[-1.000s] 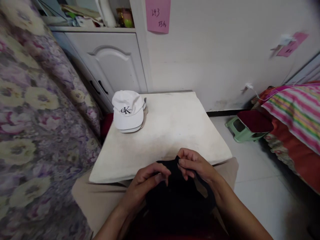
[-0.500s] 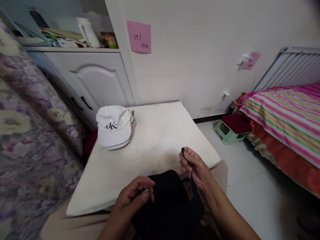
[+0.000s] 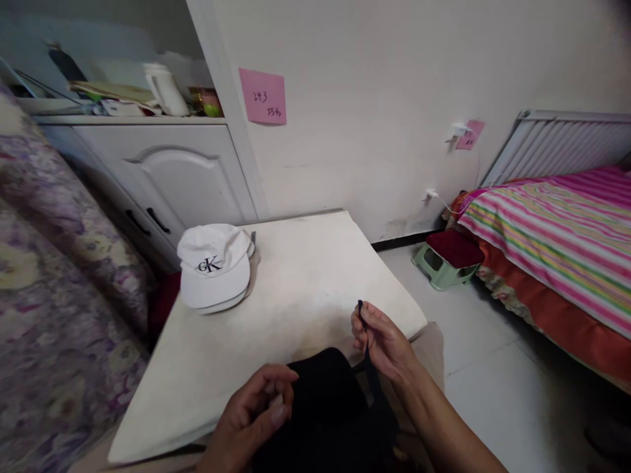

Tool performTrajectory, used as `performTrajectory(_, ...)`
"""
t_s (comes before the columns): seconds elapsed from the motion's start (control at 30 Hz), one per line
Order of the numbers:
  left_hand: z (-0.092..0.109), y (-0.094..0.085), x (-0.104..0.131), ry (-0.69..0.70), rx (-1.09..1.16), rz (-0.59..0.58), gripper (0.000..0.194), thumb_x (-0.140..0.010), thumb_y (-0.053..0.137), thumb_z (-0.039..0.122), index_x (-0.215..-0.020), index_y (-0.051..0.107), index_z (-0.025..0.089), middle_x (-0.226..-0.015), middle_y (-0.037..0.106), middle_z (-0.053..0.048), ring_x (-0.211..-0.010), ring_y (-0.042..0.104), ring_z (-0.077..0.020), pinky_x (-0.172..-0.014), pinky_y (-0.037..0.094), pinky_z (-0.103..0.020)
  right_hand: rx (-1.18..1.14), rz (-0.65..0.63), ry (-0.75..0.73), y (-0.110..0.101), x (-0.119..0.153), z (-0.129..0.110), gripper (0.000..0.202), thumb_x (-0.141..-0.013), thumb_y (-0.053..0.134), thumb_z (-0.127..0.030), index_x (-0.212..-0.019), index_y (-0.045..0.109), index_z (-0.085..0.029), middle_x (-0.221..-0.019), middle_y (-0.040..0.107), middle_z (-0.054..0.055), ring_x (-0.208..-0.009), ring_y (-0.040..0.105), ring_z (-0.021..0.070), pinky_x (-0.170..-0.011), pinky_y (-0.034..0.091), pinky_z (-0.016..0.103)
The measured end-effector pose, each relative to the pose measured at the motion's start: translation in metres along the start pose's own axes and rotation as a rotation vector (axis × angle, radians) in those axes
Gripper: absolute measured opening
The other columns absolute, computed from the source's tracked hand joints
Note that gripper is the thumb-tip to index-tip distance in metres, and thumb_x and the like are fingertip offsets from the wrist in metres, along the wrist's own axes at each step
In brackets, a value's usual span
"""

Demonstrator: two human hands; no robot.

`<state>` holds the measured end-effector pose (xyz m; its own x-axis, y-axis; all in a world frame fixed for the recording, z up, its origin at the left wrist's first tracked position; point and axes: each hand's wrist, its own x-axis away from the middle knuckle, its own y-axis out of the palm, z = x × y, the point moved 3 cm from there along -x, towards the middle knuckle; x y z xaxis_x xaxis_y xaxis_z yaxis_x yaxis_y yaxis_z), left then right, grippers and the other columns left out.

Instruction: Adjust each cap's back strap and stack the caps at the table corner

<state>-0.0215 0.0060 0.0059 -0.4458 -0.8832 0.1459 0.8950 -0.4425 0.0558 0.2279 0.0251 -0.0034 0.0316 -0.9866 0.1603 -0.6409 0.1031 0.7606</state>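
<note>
A black item, perhaps a cap, lies low at the centre, over the table's near edge. From it a dark strap runs up to my right hand, which pinches its end between thumb and fingers. My left hand is at the left side of the black item, its fingers curled and the thumb apart from the fingertips, with nothing seen between them. White caps, one on another, with black letters on the upper one, rest at the left of the white table.
Behind the table stand a white cabinet and a wall with a pink note. A flowered curtain hangs at the left. On the right are a green stool and a bed with a striped cover.
The view has shifted, so the table and white caps appear slightly lower and further left. My left hand's fingertips have curled slightly. My right hand still pinches the strap.
</note>
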Motion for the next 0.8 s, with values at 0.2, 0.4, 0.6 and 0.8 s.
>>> performTrajectory(0.2, -0.001, -0.011, 0.006, 0.030, 0.086, -0.151, 0.045, -0.081, 0.071, 0.042, -0.123, 0.064, 0.026, -0.092, 0.065, -0.006, -0.083, 0.055, -0.0204, -0.070, 0.041, -0.028, -0.094, 0.071, -0.058, -0.015, -0.006, -0.002, 0.029, -0.069, 0.088, -0.025, -0.076, 0.061, -0.017, -0.066, 0.063, -0.004, -0.051, 0.054, 0.0065, -0.053, 0.054, 0.018)
performTrajectory(0.4, -0.003, -0.008, 0.007, -0.031, 0.177, -0.045, 0.031, -0.080, 0.074, 0.033, -0.110, 0.072, 0.023, -0.092, 0.067, -0.006, -0.087, 0.058, -0.0204, -0.076, 0.043, -0.027, -0.095, 0.082, -0.025, -0.017, -0.005, 0.002, 0.023, -0.071, 0.085, -0.022, -0.078, 0.063, -0.017, -0.068, 0.063, -0.004, -0.051, 0.055, 0.0058, -0.053, 0.054, 0.017)
performTrajectory(0.6, -0.004, 0.001, 0.003, -0.047, 0.267, -0.005, 0.025, -0.077, 0.078, 0.033, -0.097, 0.073, 0.019, -0.080, 0.065, -0.003, -0.073, 0.055, -0.0140, -0.065, 0.040, -0.022, -0.055, 0.072, 0.004, -0.014, -0.004, 0.007, 0.023, -0.071, 0.085, -0.023, -0.079, 0.065, -0.017, -0.068, 0.062, -0.005, -0.050, 0.053, 0.0045, -0.053, 0.055, 0.016)
performTrajectory(0.8, -0.013, 0.000, 0.001, -0.092, 0.351, 0.002, 0.021, -0.077, 0.079, 0.034, -0.088, 0.070, 0.019, -0.075, 0.061, -0.001, -0.065, 0.050, -0.0108, -0.059, 0.037, -0.019, -0.047, 0.055, 0.025, -0.009, -0.006, 0.013, 0.021, -0.073, 0.083, -0.025, -0.080, 0.065, -0.017, -0.068, 0.061, -0.005, -0.050, 0.051, 0.0046, -0.054, 0.055, 0.016)
